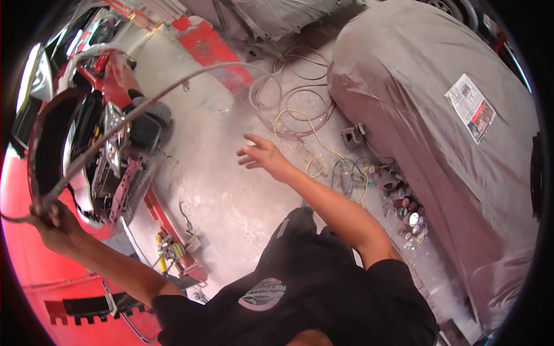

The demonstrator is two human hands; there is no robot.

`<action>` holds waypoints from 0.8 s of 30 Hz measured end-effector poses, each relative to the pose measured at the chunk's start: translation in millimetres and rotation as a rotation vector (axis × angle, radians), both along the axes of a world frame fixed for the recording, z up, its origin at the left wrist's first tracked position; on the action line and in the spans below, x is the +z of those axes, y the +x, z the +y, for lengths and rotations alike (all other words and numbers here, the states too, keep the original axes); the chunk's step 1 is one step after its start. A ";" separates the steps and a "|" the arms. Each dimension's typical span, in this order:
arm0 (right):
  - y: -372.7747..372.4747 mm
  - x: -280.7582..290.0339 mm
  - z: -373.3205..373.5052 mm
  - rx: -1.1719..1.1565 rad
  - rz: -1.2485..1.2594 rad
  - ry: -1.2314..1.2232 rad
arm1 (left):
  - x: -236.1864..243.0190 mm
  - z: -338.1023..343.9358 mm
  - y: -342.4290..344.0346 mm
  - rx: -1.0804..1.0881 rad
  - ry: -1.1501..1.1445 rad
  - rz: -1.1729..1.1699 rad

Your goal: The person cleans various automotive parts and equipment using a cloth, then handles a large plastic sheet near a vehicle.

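Several small containers point(414, 219) on floor point(213, 155), contents unclear, left hand point(56, 229) gripping hose point(95, 151), right hand point(266, 156) empty, half-spread

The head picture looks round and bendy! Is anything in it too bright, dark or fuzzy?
In the head view, black surrounds the round fisheye picture, and things like the grey cover seem to curve near its rim; in the head view, pale sheen whitens the floor; in the head view, the left hand on the hose looks darker than the right hand.
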State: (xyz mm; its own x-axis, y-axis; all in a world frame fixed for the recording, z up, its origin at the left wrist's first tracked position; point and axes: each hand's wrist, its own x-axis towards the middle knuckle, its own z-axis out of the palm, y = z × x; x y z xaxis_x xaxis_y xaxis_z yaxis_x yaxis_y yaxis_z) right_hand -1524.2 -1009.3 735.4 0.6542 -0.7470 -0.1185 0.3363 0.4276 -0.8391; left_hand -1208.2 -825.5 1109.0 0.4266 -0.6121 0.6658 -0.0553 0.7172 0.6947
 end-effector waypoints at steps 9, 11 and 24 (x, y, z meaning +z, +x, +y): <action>57.6 3.8 130.8 0.451 -0.149 0.404 | -171.5 221.2 -60.2 0.379 0.012 0.515; 65.9 -18.0 166.8 0.399 -0.300 0.585 | -203.6 270.7 -61.5 0.559 0.125 0.661; 75.5 -104.3 188.1 0.191 -0.116 0.797 | -406.4 440.3 -79.9 0.713 0.278 1.247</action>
